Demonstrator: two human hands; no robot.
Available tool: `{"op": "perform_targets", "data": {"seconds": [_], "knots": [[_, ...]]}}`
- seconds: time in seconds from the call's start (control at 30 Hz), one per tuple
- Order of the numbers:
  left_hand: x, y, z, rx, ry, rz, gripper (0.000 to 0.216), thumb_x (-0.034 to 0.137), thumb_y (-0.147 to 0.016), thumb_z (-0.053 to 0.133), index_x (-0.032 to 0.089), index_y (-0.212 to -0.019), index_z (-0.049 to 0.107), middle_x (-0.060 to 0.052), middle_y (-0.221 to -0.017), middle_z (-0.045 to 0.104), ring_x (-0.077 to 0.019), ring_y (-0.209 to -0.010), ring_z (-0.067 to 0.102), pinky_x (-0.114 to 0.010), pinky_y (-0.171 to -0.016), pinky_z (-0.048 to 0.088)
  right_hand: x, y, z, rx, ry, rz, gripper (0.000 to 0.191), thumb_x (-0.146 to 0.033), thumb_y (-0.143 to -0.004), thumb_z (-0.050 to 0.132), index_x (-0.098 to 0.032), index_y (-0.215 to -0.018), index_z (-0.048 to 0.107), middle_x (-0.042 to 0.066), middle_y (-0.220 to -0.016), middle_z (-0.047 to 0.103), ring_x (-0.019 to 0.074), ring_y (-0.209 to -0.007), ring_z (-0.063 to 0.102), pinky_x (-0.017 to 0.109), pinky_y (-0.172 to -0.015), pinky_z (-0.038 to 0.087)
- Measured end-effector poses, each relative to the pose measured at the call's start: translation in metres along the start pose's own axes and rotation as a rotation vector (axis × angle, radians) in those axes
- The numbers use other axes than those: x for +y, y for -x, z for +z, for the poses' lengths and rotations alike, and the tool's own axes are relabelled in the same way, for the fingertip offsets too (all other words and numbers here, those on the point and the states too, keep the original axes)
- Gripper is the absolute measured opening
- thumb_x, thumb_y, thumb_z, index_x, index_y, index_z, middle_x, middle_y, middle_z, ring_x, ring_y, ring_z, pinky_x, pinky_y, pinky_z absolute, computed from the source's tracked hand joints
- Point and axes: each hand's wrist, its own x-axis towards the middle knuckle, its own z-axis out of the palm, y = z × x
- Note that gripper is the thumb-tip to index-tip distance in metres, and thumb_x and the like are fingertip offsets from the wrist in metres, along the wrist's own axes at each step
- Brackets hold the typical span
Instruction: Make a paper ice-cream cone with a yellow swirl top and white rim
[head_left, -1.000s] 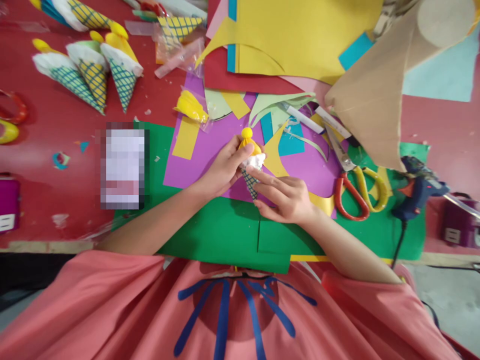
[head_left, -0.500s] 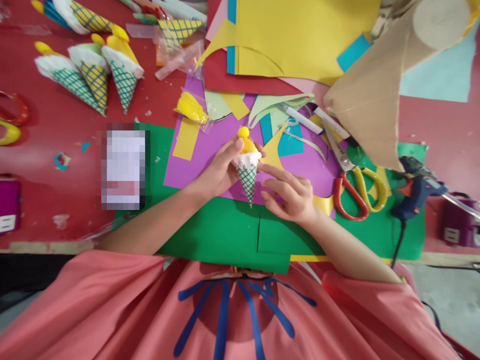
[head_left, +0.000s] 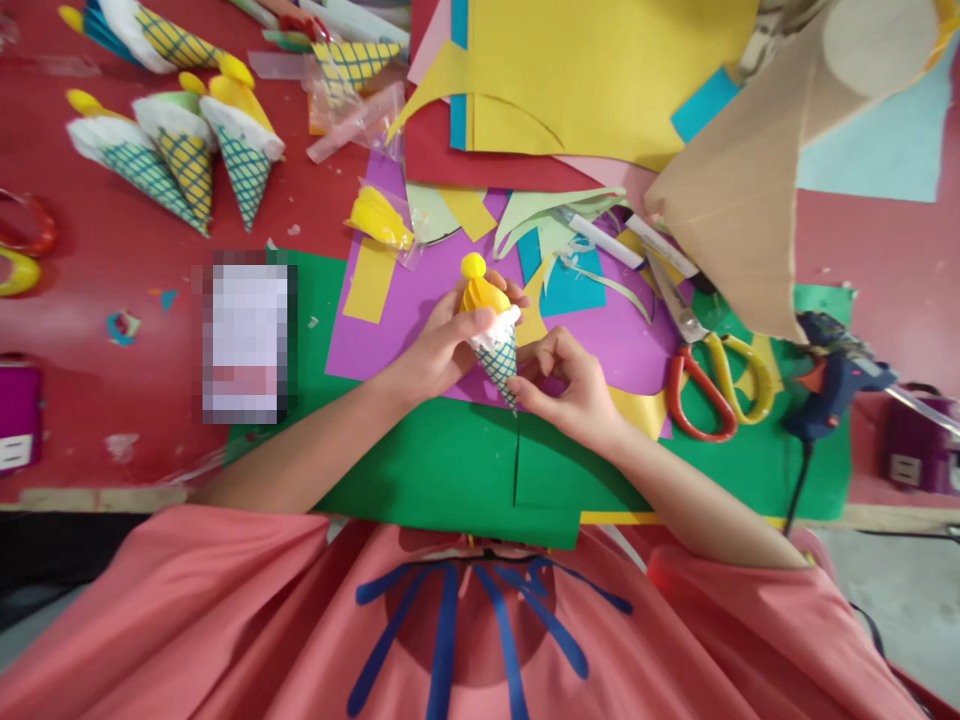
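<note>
A small paper ice-cream cone (head_left: 496,352), blue-lattice cone with white frill, yellow scoop and a yellow ball on top, is held above a purple sheet (head_left: 420,310). My left hand (head_left: 439,345) wraps round its upper part from the left, fingers closed. My right hand (head_left: 571,390) pinches the cone's lower tip from the right, thumb and fingers pressed together.
Several finished paper cones (head_left: 187,150) lie at the upper left on the red table (head_left: 112,270). Scissors with red and yellow handles (head_left: 705,375) and a blue glue gun (head_left: 832,375) lie to the right. Green sheet (head_left: 450,470) lies below; yellow paper (head_left: 600,70) and a brown cardboard piece (head_left: 742,190) lie above.
My right hand has gone from flat and open beside the cone to a pinch on its lower tip. My left hand has turned the cone slightly, its top tilting left.
</note>
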Motion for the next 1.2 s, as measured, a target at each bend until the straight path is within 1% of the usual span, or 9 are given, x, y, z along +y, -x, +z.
{"op": "perform_targets", "data": {"seconds": [0.13,0.23,0.33,0.57,0.7,0.8,0.9,1.07,1.2], "knots": [[0.0,0.0,0.001,0.035,-0.046,0.009,0.051,0.053,-0.067,0.085,0.021,-0.099,0.062,0.0,-0.098,0.064,-0.0143,-0.09,0.065,-0.027,-0.079,0.052,0.0,-0.002,0.0,0.055,-0.111,0.032,0.037,-0.036,-0.081,0.07,-0.025,-0.078,0.035,-0.003,-0.076,0.061,0.009,-0.062,0.057,0.024,-0.056,0.047],[0.001,-0.002,0.001,0.042,-0.031,-0.028,0.046,0.051,-0.073,0.079,0.021,-0.104,0.062,-0.002,-0.102,0.067,-0.0224,-0.109,0.066,-0.032,-0.09,0.053,0.002,-0.003,-0.001,0.079,-0.165,0.027,0.036,-0.035,-0.082,0.07,-0.025,-0.079,0.036,-0.003,-0.078,0.062,0.0086,-0.061,0.057,0.023,-0.053,0.047],[0.003,-0.003,0.001,0.017,0.028,-0.112,0.039,0.043,-0.074,0.074,0.022,-0.104,0.061,-0.003,-0.106,0.07,-0.0288,-0.125,0.061,-0.042,-0.103,0.05,0.005,-0.003,-0.001,0.094,-0.071,-0.035,0.03,-0.032,-0.084,0.069,-0.025,-0.082,0.039,-0.003,-0.076,0.059,0.0085,-0.059,0.054,0.022,-0.052,0.046],[0.001,-0.001,0.003,0.062,0.088,-0.132,0.035,0.043,-0.072,0.082,0.02,-0.087,0.06,0.0,-0.092,0.066,-0.0243,-0.117,0.066,-0.037,-0.097,0.056,0.003,0.001,-0.003,0.125,0.4,-0.506,0.011,-0.023,-0.091,0.062,-0.022,-0.093,0.052,0.002,-0.083,0.068,0.0125,-0.068,0.065,0.023,-0.057,0.052],[-0.001,-0.001,0.004,0.102,0.125,-0.185,0.029,0.045,-0.082,0.074,0.02,-0.086,0.06,0.001,-0.09,0.065,-0.0208,-0.114,0.066,-0.036,-0.097,0.056,-0.003,0.002,-0.005,0.125,0.597,-0.768,0.011,-0.02,-0.094,0.058,-0.018,-0.104,0.054,0.012,-0.108,0.076,0.014,-0.073,0.071,0.025,-0.056,0.054],[-0.001,-0.002,0.003,0.084,0.174,-0.202,0.025,0.046,-0.084,0.073,0.024,-0.088,0.063,0.002,-0.092,0.067,-0.0216,-0.116,0.065,-0.04,-0.1,0.055,-0.004,0.002,-0.005,0.069,0.699,-0.782,0.013,-0.02,-0.094,0.057,-0.018,-0.107,0.055,0.012,-0.122,0.074,0.013,-0.07,0.071,0.027,-0.054,0.054],[-0.001,-0.004,0.001,0.095,0.179,-0.203,0.021,0.045,-0.083,0.074,0.027,-0.086,0.065,0.002,-0.09,0.069,-0.0236,-0.118,0.062,-0.04,-0.101,0.053,-0.004,0.001,-0.004,0.056,0.754,-0.742,0.014,-0.021,-0.094,0.057,-0.017,-0.108,0.056,0.013,-0.126,0.073,0.0141,-0.069,0.073,0.028,-0.055,0.057],[-0.003,-0.004,0.001,0.091,0.14,-0.181,0.023,0.044,-0.082,0.075,0.023,-0.089,0.069,0.002,-0.087,0.069,-0.015,-0.097,0.067,-0.028,-0.089,0.057,-0.003,0.0,-0.004,0.075,0.774,-0.724,0.02,-0.023,-0.095,0.056,-0.016,-0.114,0.054,0.016,-0.122,0.074,0.0157,-0.064,0.073,0.028,-0.053,0.057],[-0.003,-0.003,0.0,0.074,0.069,-0.163,0.029,0.047,-0.08,0.076,0.02,-0.089,0.068,0.0,-0.091,0.07,-0.0148,-0.1,0.069,-0.024,-0.084,0.056,-0.002,0.001,-0.003,0.072,0.775,-0.712,0.023,-0.026,-0.098,0.051,-0.019,-0.12,0.051,0.014,-0.125,0.073,0.0153,-0.067,0.073,0.028,-0.055,0.057]]}}
